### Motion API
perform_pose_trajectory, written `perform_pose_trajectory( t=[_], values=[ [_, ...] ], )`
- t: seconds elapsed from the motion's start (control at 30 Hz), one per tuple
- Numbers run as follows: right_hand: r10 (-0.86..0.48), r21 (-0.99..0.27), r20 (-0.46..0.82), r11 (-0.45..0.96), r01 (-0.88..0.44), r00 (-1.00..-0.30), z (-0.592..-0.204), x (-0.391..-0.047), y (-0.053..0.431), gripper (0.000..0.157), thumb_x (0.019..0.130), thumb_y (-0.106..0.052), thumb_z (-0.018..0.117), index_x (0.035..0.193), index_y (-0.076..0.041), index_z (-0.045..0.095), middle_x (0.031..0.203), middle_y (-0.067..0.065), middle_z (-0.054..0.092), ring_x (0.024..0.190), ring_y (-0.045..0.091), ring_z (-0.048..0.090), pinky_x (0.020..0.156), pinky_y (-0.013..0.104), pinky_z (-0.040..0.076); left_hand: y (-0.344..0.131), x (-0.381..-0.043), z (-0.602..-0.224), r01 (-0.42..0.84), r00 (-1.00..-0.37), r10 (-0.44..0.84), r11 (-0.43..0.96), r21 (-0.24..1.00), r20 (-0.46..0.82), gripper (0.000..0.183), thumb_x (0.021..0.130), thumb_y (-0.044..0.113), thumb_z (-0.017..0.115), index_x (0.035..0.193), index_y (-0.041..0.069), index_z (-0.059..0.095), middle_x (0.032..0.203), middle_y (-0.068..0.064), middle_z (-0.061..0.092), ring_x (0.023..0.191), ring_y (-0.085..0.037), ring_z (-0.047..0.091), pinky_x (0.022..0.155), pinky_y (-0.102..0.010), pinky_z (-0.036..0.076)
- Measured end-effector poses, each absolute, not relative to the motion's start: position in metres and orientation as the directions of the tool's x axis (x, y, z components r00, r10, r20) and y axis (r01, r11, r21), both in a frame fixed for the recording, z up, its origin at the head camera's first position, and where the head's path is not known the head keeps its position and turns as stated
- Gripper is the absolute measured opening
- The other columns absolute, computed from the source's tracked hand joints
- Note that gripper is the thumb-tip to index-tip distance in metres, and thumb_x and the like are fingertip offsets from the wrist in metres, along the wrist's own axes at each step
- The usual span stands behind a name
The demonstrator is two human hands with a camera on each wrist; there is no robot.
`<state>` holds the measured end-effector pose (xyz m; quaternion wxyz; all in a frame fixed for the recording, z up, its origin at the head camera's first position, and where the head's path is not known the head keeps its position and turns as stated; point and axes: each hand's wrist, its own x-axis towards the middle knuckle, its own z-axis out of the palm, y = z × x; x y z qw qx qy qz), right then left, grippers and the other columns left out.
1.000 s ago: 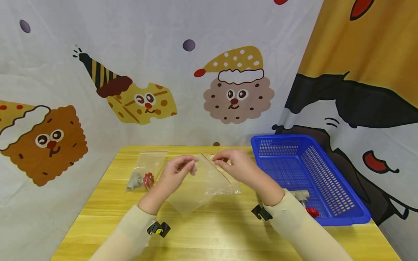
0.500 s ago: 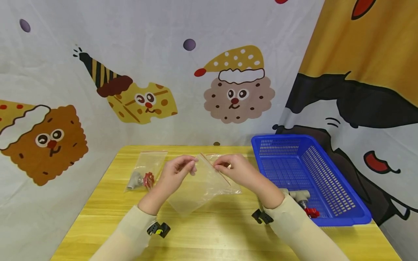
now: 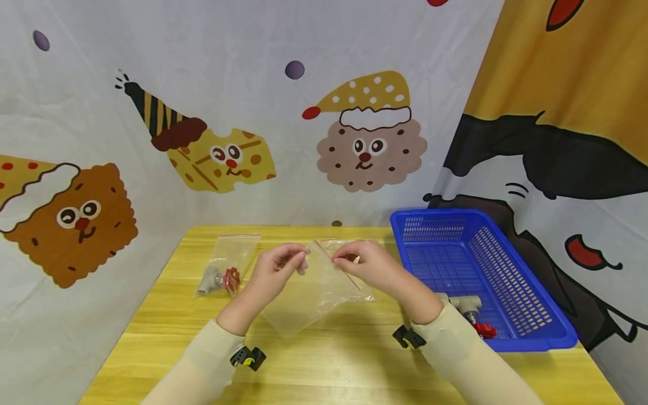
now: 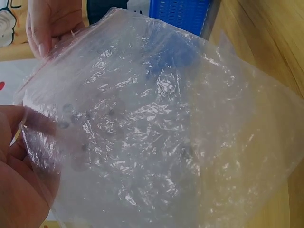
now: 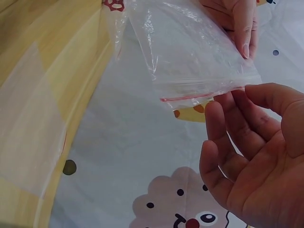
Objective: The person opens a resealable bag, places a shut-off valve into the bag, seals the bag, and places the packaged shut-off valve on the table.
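The left hand (image 3: 275,271) pinches one side of a clear bag (image 4: 142,142) near its mouth, and the right hand (image 3: 368,264) pinches its red-striped edge between thumb and forefinger; the right hand's other fingers are loosely bent, apart from the bag. The bag is slung between both sets of fingers, over the counter (image 3: 304,374). Another bag (image 5: 28,123) lies flat beneath the right fingers. To the left of the left fingers lies a filled bag (image 3: 238,250) with a grey valve (image 3: 208,280) and its red handle (image 3: 231,279) inside. Right of the right fingers stands a blue basket (image 3: 506,275) holding a grey fitting (image 3: 468,304) with a red knob (image 3: 485,330).
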<state>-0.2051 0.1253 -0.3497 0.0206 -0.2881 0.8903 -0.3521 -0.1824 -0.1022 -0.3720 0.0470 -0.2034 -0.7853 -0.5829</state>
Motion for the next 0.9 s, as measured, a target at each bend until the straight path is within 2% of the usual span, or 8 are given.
perform_pose_trajectory(
  t=[0.13, 0.33, 0.43, 0.5, 0.6, 0.7, 0.77, 0.9],
  values=[
    [-0.523, -0.625, 0.178, 0.594, -0.507, -0.833, -0.352, -0.205, 0.124, 0.008, 0.089, -0.016, 0.065, 0.091, -0.014, 0.072, 0.081, -0.005, 0.067, 0.075, 0.007, 0.058, 0.063, 0.022, 0.049, -0.103, -0.185, -0.377, 0.374, -0.912, 0.269, 0.238, 0.897, 0.309, 0.019, 0.097, 0.007, 0.052, 0.107, -0.002, 0.065, 0.085, -0.018, 0.067, 0.074, -0.030, 0.064, 0.072, -0.039, 0.056],
    [-0.527, -0.640, 0.167, 0.585, -0.498, -0.833, -0.358, -0.205, 0.124, 0.003, 0.085, -0.010, 0.067, 0.087, -0.010, 0.069, 0.077, -0.006, 0.063, 0.072, 0.007, 0.055, 0.060, 0.021, 0.048, -0.107, -0.196, -0.398, 0.409, -0.905, 0.250, 0.280, 0.868, 0.345, 0.022, 0.097, 0.022, 0.055, 0.108, 0.007, 0.067, 0.085, -0.009, 0.068, 0.074, -0.018, 0.065, 0.067, -0.028, 0.055],
    [-0.513, -0.646, 0.169, 0.587, -0.488, -0.841, -0.359, -0.204, 0.124, 0.003, 0.087, -0.012, 0.067, 0.087, -0.011, 0.069, 0.078, -0.006, 0.063, 0.073, 0.007, 0.055, 0.062, 0.021, 0.048, -0.105, -0.195, -0.398, 0.463, -0.886, 0.200, 0.379, 0.801, 0.418, 0.021, 0.094, 0.022, 0.061, 0.112, 0.012, 0.064, 0.098, -0.002, 0.064, 0.086, -0.013, 0.061, 0.072, -0.027, 0.052],
    [-0.508, -0.651, 0.174, 0.584, -0.485, -0.844, -0.359, -0.203, 0.123, 0.003, 0.088, -0.013, 0.066, 0.087, -0.013, 0.070, 0.078, -0.006, 0.063, 0.073, 0.007, 0.055, 0.061, 0.021, 0.048, -0.102, -0.192, -0.396, 0.496, -0.860, 0.137, 0.450, 0.743, 0.492, 0.021, 0.089, 0.020, 0.067, 0.108, 0.012, 0.062, 0.101, -0.002, 0.058, 0.091, -0.012, 0.055, 0.077, -0.029, 0.048],
    [-0.509, -0.650, 0.187, 0.577, -0.494, -0.840, -0.360, -0.200, 0.122, 0.003, 0.088, -0.015, 0.067, 0.087, -0.014, 0.070, 0.079, -0.007, 0.063, 0.073, 0.007, 0.054, 0.061, 0.022, 0.048, -0.097, -0.185, -0.391, 0.502, -0.838, 0.087, 0.510, 0.698, 0.539, 0.016, 0.084, 0.024, 0.073, 0.092, 0.016, 0.061, 0.091, -0.001, 0.054, 0.083, -0.012, 0.050, 0.072, -0.030, 0.045],
    [-0.513, -0.634, 0.204, 0.580, -0.512, -0.834, -0.361, -0.198, 0.120, 0.004, 0.088, -0.017, 0.067, 0.088, -0.014, 0.070, 0.079, -0.008, 0.063, 0.073, 0.006, 0.054, 0.062, 0.021, 0.048, -0.089, -0.179, -0.386, 0.441, -0.890, 0.130, 0.484, 0.756, 0.437, 0.021, 0.085, 0.039, 0.070, 0.078, 0.021, 0.062, 0.075, 0.004, 0.057, 0.068, -0.011, 0.051, 0.061, -0.027, 0.045],
    [-0.518, -0.615, 0.225, 0.582, -0.532, -0.826, -0.362, -0.197, 0.118, 0.005, 0.088, -0.019, 0.068, 0.088, -0.015, 0.070, 0.079, -0.009, 0.063, 0.073, 0.005, 0.054, 0.063, 0.020, 0.048, -0.085, -0.177, -0.384, 0.376, -0.926, 0.172, 0.486, 0.789, 0.335, 0.025, 0.086, 0.046, 0.066, 0.075, 0.024, 0.065, 0.070, 0.007, 0.060, 0.063, -0.009, 0.053, 0.055, -0.025, 0.046],
    [-0.539, -0.578, 0.273, 0.570, -0.584, -0.797, -0.364, -0.196, 0.115, 0.004, 0.088, -0.019, 0.068, 0.088, -0.015, 0.071, 0.081, -0.009, 0.065, 0.073, 0.004, 0.055, 0.062, 0.019, 0.048, -0.082, -0.177, -0.383, 0.284, -0.957, 0.198, 0.491, 0.824, 0.212, 0.021, 0.090, 0.039, 0.063, 0.082, 0.021, 0.070, 0.072, 0.007, 0.064, 0.062, -0.010, 0.057, 0.054, -0.025, 0.047]
  ],
)
